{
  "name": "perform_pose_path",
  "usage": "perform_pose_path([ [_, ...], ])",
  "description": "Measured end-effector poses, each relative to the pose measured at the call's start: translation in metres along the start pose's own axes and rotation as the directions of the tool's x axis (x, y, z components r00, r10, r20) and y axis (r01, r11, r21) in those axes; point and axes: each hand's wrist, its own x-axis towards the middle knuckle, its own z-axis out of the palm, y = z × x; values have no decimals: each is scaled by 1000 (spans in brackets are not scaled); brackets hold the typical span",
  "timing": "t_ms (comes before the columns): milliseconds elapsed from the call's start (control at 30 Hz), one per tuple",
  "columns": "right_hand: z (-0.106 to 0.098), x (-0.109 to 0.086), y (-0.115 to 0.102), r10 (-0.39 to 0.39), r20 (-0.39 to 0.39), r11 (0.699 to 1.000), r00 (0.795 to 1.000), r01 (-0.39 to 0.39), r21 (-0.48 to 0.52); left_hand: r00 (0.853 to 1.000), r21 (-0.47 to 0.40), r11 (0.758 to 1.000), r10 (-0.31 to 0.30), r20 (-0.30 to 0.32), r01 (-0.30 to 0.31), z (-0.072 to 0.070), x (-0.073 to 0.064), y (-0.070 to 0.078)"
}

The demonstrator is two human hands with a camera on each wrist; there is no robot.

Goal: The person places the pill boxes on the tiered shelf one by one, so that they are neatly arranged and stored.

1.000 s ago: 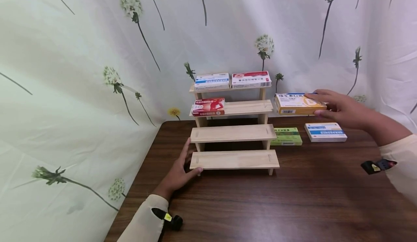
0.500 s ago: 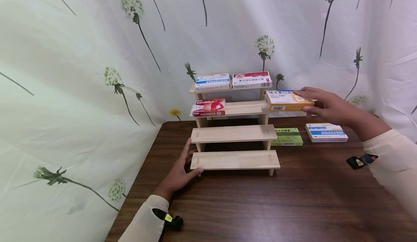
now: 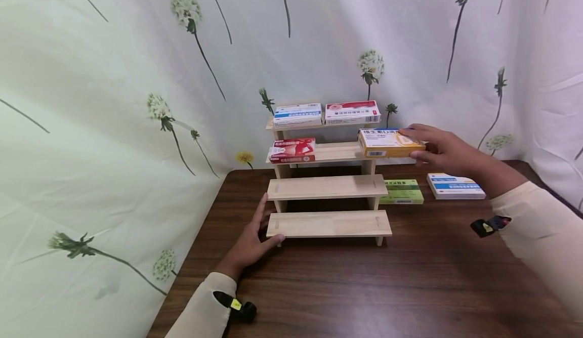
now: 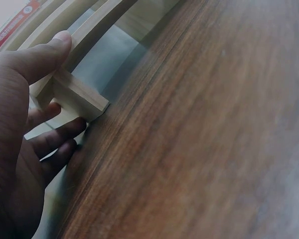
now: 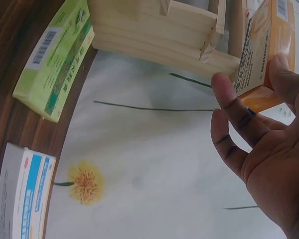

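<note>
We've got three boxes [image 3: 292,150] on the wooden rack [image 3: 329,224] already. Our right hand [image 3: 448,152] pinches the yellow box [image 3: 384,143] at the rack's right end, second-highest shelf; our left hand [image 3: 248,242] spreads against its left end. Green box [image 3: 403,192] and blue-striped box [image 3: 456,186], right of it, remain, we reckon.

A table [image 3: 346,287] closed in by hanging cloth [image 3: 328,49]; whether in home, shop or office, I cannot tell.
The cloth is white, printed with flowers [image 3: 185,4], and it hangs behind the brown wood-grain table and along both sides; on the table, a stepped wooden rack [image 3: 328,187] with medicine boxes [image 3: 298,118] has the look of a small pharmacy display.
</note>
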Motion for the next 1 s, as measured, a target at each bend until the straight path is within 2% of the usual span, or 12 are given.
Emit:
perform_pose_path([
  [133,5,5,-2,-20,-1,1000,1000,20,-16,1000,9,1000,-7,5,7,0,0,1],
  [467,20,17,-10,-1,3,996,1000,2,-91,1000,14,1000,-6,4,6,0,0,4],
  [733,28,27,-19,-30,7,995,1000,31,-100,1000,10,1000,2,6,-2,-1,-1,3],
  [1000,38,34,-25,-3,14,993,1000,5,-116,1000,10,1000,1,7,-1,0,0,0],
])
